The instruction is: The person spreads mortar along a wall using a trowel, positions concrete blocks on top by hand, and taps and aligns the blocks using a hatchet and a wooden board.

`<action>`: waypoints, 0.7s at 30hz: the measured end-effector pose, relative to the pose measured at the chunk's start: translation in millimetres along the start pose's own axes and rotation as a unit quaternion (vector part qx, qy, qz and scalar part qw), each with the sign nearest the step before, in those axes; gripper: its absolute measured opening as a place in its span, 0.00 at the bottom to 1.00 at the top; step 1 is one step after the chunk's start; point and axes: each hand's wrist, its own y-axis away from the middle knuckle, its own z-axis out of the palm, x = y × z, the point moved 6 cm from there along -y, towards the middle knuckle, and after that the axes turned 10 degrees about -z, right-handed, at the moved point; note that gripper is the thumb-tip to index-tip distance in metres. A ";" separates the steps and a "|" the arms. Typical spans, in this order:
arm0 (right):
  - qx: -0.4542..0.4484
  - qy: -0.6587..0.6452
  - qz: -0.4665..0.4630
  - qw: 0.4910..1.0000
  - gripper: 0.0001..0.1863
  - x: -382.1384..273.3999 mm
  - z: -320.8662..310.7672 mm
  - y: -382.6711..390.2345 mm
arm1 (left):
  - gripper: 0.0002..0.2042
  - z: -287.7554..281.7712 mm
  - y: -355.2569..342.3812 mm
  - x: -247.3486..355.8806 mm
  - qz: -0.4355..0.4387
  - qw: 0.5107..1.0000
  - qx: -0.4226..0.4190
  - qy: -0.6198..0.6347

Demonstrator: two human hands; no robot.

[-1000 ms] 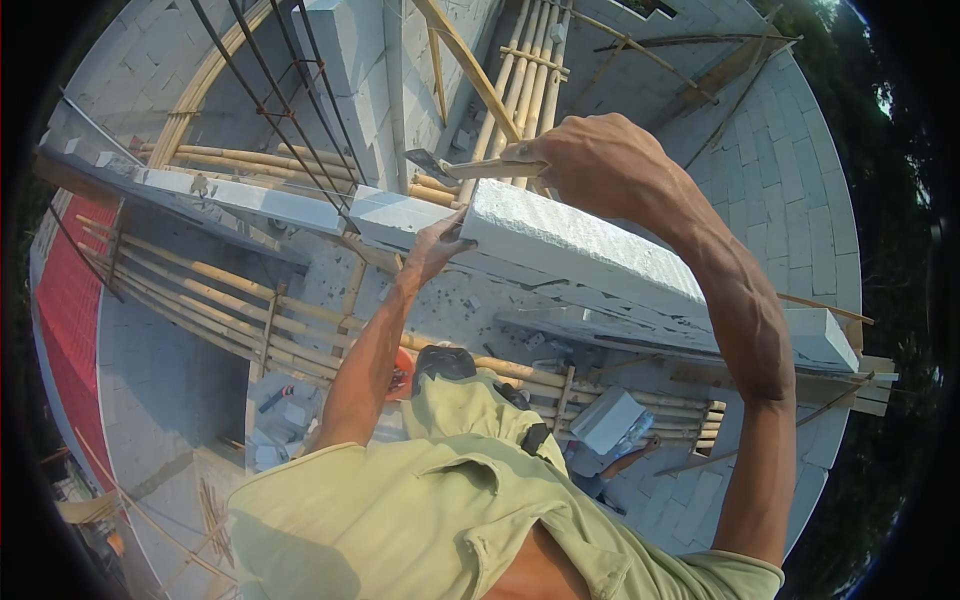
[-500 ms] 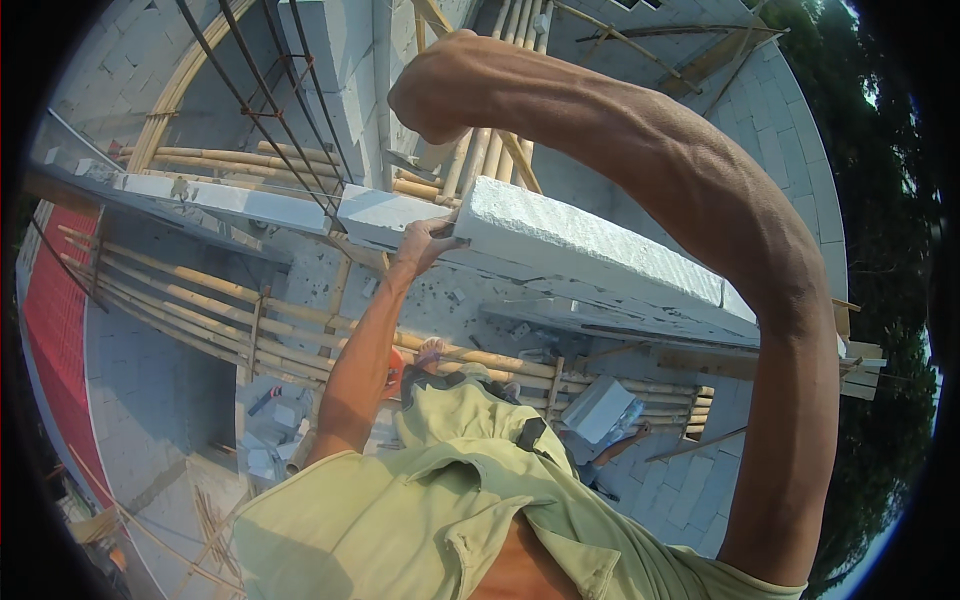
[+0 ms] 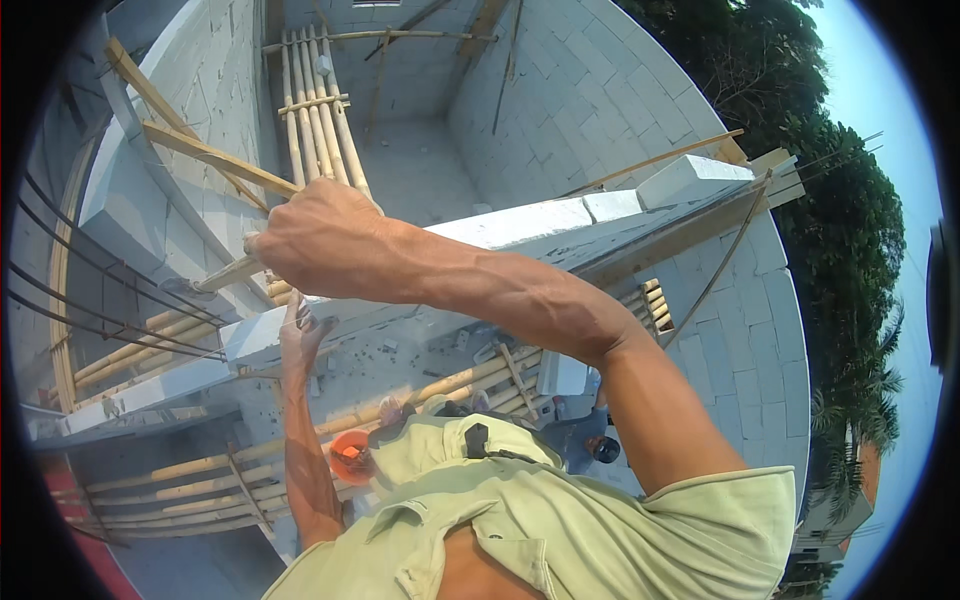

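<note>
My right hand [image 3: 320, 240] is closed in a fist in front of me, above the top of a thin wall. It grips a tool with a pale shaft [image 3: 232, 274], pointing down to the left; the tool's far end is too unclear to name. Lower down, my left hand [image 3: 303, 335] is at the near side of the wall, its fingers on the edge of a long white block [image 3: 510, 226]. My right forearm hides part of this block. Left of my hands the wall continues with another white block [image 3: 255, 335].
Steel bars [image 3: 110, 290] rise at the left. Bamboo poles [image 3: 318, 110] lie beyond the wall, and more bamboo [image 3: 440, 388] runs below. An orange bucket-like container [image 3: 350, 452] and another person [image 3: 590, 445] are below me. A loose block [image 3: 695, 180] sits farther right on the wall.
My view has swung to the right. My right hand has come lower and nearer my left hand, and the tool's shaft now shows. My left hand stays at the block.
</note>
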 end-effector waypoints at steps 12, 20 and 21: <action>0.263 -0.203 0.585 0.740 0.18 25.0 114.4 335.9 | 0.27 3.6 -20.5 8.0 -0.001 0.994 -0.040 -0.099; 0.192 -0.185 0.678 0.686 0.18 26.2 147.3 378.7 | 0.25 -2.3 -29.1 -2.1 -0.010 0.991 -0.052 -0.119; 0.221 -0.180 0.673 0.682 0.18 24.1 145.2 378.8 | 0.24 -2.5 -27.9 -0.6 -0.013 0.988 -0.054 -0.141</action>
